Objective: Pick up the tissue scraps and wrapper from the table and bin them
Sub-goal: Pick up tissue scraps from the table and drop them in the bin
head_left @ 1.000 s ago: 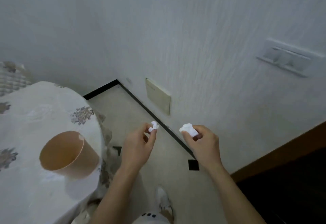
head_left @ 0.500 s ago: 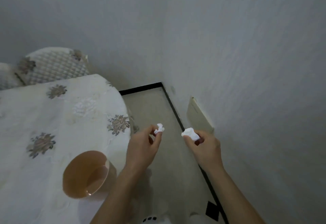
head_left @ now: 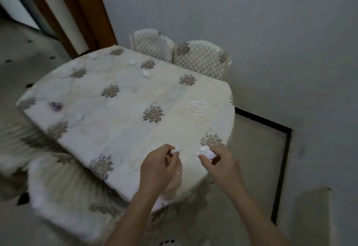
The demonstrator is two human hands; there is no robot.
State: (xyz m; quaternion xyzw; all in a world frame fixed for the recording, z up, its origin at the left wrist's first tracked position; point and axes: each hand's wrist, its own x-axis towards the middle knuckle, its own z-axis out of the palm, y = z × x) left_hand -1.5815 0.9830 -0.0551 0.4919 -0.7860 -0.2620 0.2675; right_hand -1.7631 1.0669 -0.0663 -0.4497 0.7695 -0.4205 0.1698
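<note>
- View has swung off the wall/floor corner back onto the surface (head_left: 135, 133); both hands kept their loads thru the turn.
- L hand (head_left: 157, 166): fingers (head_left: 167, 148) pinching small tissue scrap (head_left: 175, 150) at the tips.
- R hand (head_left: 222, 165): fingers (head_left: 203, 158) pinching bigger tissue scrap (head_left: 206, 151), just right of the L fingers, not touching.
- Tan bin (head_left: 175, 181) now directly below L fingers, mostly hidden by that hand; before it sat off to the left of them.
- Means L scrap looks lined up for the drop; R scrap prob needs a short shift left over the rim.
- Still to collect, all well beyond the fingers: purple wrapper (head_left: 55, 106) far left, lone scrap (head_left: 79, 117) near it, far-edge scraps (head_left: 132, 61), approx 3.
- Bin inside hidden, can't tell contents.
</note>
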